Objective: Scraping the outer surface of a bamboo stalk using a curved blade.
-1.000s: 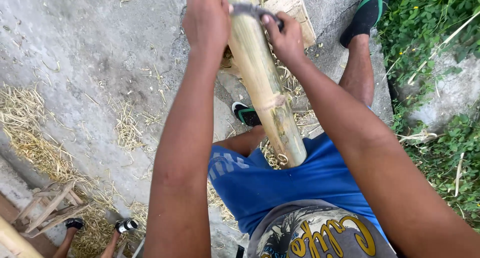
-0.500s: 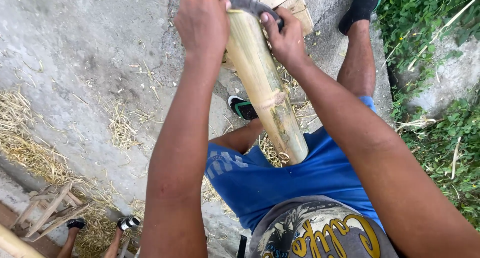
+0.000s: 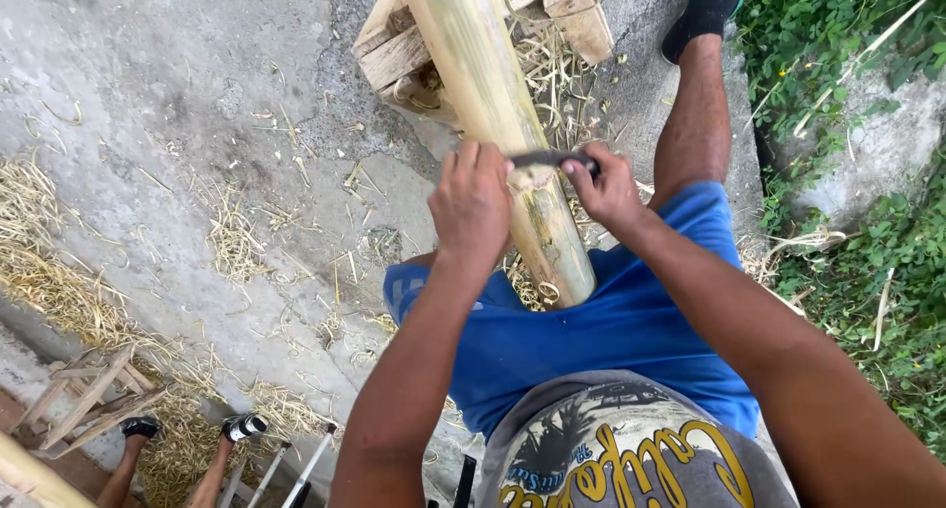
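Your left hand (image 3: 471, 207) and right hand (image 3: 608, 188) each clamp an end of the dark two-handled scraping blade (image 3: 548, 159), set crosswise on the long pale-green bamboo pole (image 3: 493, 104) (its axis runs from your lap away to the wooden block (image 3: 394, 55)).

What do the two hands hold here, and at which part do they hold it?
A dark blade laid across the bamboo pole. The left hand grips its left end, the right hand its right end.
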